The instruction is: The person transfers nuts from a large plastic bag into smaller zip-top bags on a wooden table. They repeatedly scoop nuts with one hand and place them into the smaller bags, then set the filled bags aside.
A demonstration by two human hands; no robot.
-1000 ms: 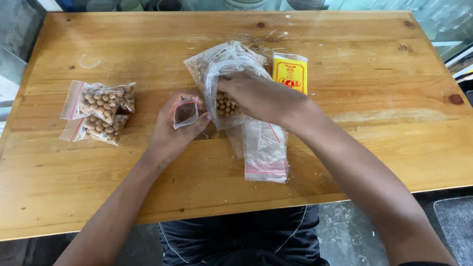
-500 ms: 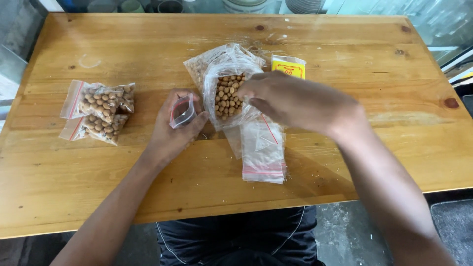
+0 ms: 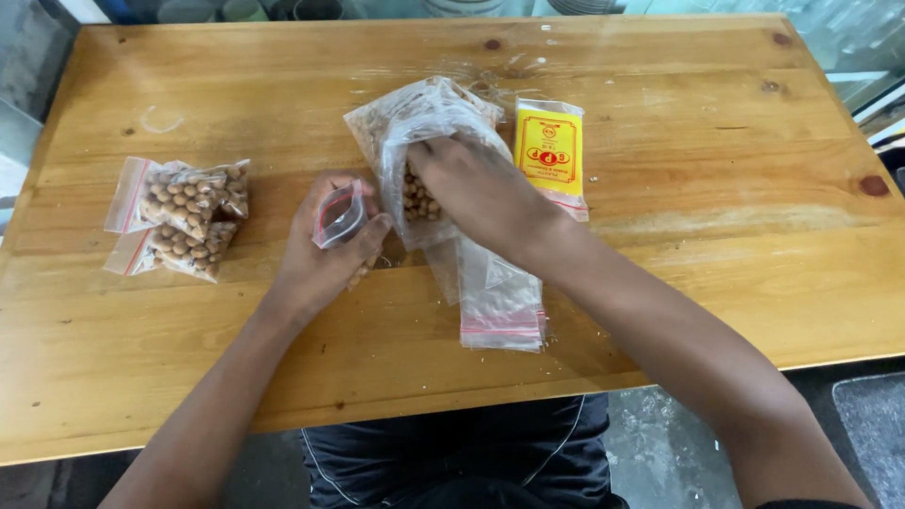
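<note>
Left hand (image 3: pixel 325 247) is closed around a small clear zip bag (image 3: pixel 339 213) with a red strip, mouth held up and open, just left of the big bag. Right hand (image 3: pixel 476 193) is pushed into the mouth of the large clear bag of peanuts (image 3: pixel 415 127) at table centre; fingers are buried among the nuts, so can't tell if they are pinched on anything or loose.

Handling, my read: small bag is thin film, very light, floppy, a bit slick. Best held by the stiffer zip edge, thumb on one side and fingers on the other, to keep the mouth from collapsing. Big bag is soft and shapeless, weight all in the loose nuts, which roll and spill easily. Take it by the rim, not the belly.

Around it: stack of empty zip bags (image 3: pixel 500 306) lying flat, touching the big bag's near edge, under the right wrist. Yellow printed packet (image 3: pixel 550 151) just right of the big bag. Two filled small bags of peanuts (image 3: pixel 184 217) well apart at the left of the wooden table (image 3: pixel 707 264), one overlapping the other.
</note>
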